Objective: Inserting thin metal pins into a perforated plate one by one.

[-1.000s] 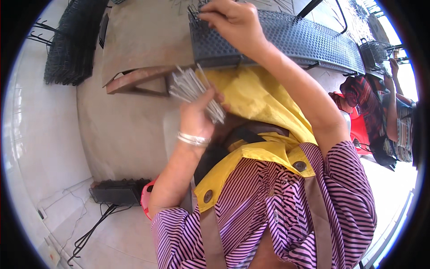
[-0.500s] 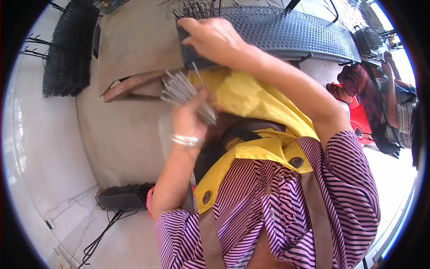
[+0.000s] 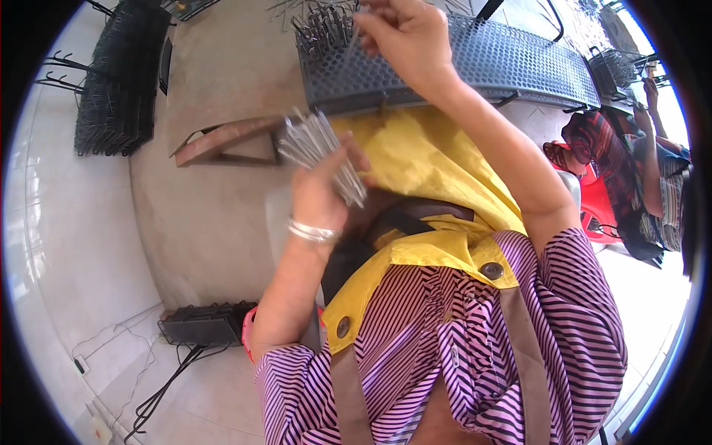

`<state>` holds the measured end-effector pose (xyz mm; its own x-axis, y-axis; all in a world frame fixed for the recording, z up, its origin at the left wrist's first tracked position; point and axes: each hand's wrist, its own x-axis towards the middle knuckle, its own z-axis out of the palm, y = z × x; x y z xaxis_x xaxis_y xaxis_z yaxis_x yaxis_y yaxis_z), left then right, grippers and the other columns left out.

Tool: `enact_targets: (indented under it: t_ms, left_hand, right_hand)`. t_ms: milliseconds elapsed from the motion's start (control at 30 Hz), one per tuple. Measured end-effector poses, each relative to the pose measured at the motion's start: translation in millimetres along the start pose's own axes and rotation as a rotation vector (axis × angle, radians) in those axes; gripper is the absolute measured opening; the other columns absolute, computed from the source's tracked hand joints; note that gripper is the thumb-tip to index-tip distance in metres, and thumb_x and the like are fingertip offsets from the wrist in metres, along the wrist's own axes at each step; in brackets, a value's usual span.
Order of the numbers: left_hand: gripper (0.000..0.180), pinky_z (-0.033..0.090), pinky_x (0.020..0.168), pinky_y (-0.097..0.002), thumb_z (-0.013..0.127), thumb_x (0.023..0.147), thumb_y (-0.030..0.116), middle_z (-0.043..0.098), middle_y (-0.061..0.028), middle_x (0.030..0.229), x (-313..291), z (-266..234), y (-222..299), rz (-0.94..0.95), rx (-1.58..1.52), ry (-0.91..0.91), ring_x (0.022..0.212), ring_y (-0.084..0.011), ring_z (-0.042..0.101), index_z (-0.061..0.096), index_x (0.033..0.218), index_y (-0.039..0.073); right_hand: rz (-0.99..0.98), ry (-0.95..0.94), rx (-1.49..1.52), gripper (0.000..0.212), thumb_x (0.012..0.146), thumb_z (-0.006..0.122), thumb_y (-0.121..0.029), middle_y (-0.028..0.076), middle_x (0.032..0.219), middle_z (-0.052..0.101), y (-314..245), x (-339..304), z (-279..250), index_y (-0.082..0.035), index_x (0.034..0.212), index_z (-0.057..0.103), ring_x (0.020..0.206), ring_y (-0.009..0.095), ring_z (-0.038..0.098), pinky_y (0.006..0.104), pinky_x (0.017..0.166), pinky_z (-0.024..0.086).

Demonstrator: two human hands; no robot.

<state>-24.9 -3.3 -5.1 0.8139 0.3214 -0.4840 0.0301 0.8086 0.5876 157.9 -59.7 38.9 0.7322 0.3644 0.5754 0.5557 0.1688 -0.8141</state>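
Note:
A bundle of thin silvery metal rods [image 3: 308, 139] fans out of my left hand [image 3: 322, 182], whose fingers are closed round it above the yellow apron [image 3: 415, 152]. Farther out, my right hand [image 3: 411, 44] pinches a single metal rod [image 3: 347, 58], blurred by motion, over a dark perforated metal rack [image 3: 497, 63]. At the rack's left end stands a cluster of upright metal rods [image 3: 322, 33], some with bent tops, just left of my right fingers. The tips of those fingers lie close to the upper picture edge.
A rusty angled metal frame [image 3: 230, 141] stands on the floor left of the rack. Dark stacked wire racks [image 3: 115, 81] are at the far left, and a black rack [image 3: 202, 325] lies at lower left. Another person [image 3: 653, 178] works at the right beside a red chair [image 3: 599, 196].
My right hand has moved right and slightly farther out, and a rod now shows in its pinch. The rod that stuck out from my left hand's bundle no longer shows there.

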Motion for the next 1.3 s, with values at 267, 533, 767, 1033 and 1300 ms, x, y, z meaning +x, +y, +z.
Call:
enact_targets:
  t_ms: [267, 533, 767, 1033, 1300]
  left_hand:
    - [0.023, 0.047, 0.050, -0.0314, 0.050, 0.078, 0.005, 0.058, -0.0159, 0.082, -2.3, 0.7, -0.4, 0.060, 0.065, -0.010, 0.069, -0.0223, 0.056, 0.047, 0.099, -0.003]
    - [0.017, 0.047, 0.049, -0.0304, 0.053, 0.076, 0.004, 0.058, -0.0146, 0.081, -2.6, -0.5, 0.8, 0.039, 0.036, 0.008, 0.067, -0.0206, 0.056, 0.050, 0.092, -0.002]
    - [0.017, 0.047, 0.046, -0.0304, 0.057, 0.074, 0.003, 0.057, -0.0115, 0.077, -3.5, 1.2, 1.5, 0.045, 0.065, 0.051, 0.066, -0.0202, 0.057, 0.052, 0.089, -0.002]
    - [0.016, 0.047, 0.045, -0.0298, 0.059, 0.072, 0.002, 0.057, -0.0108, 0.075, -2.3, -1.6, 1.1, 0.062, 0.070, 0.052, 0.065, -0.0196, 0.058, 0.053, 0.087, -0.002]
    - [0.013, 0.045, 0.052, -0.0290, 0.056, 0.076, 0.000, 0.055, -0.0075, 0.079, -1.7, -2.9, 2.5, 0.042, 0.103, 0.009, 0.072, -0.0179, 0.054, 0.052, 0.088, 0.000]
  right_hand:
    - [-0.502, 0.088, -0.240, 0.011, 0.072, 0.058, 0.002, 0.015, 0.063, 0.055, 8.0, 7.0, 14.5, -0.002, 0.080, 0.054, 0.053, 0.027, 0.056, 0.0313, 0.047, 0.043]
    - [-0.718, -0.350, -0.409, 0.011, 0.068, 0.057, 0.004, 0.016, 0.064, 0.052, -11.6, 12.6, 10.0, -0.001, 0.077, 0.051, 0.058, 0.034, 0.053, 0.0374, 0.049, 0.042]
    - [-0.430, -0.207, -0.238, 0.011, 0.067, 0.056, 0.001, 0.019, 0.061, 0.051, 8.4, 21.7, 27.6, -0.001, 0.069, 0.046, 0.056, 0.037, 0.052, 0.0394, 0.047, 0.040]
    - [-0.458, -0.366, -0.038, 0.009, 0.065, 0.054, 0.001, 0.021, 0.056, 0.048, -13.3, 26.4, 24.8, 0.001, 0.065, 0.046, 0.058, 0.038, 0.052, 0.0410, 0.047, 0.039]
    - [-0.423, -0.204, -0.389, 0.011, 0.065, 0.056, -0.003, 0.019, 0.060, 0.054, 7.3, 25.2, 33.7, 0.001, 0.075, 0.053, 0.056, 0.033, 0.055, 0.0363, 0.048, 0.044]
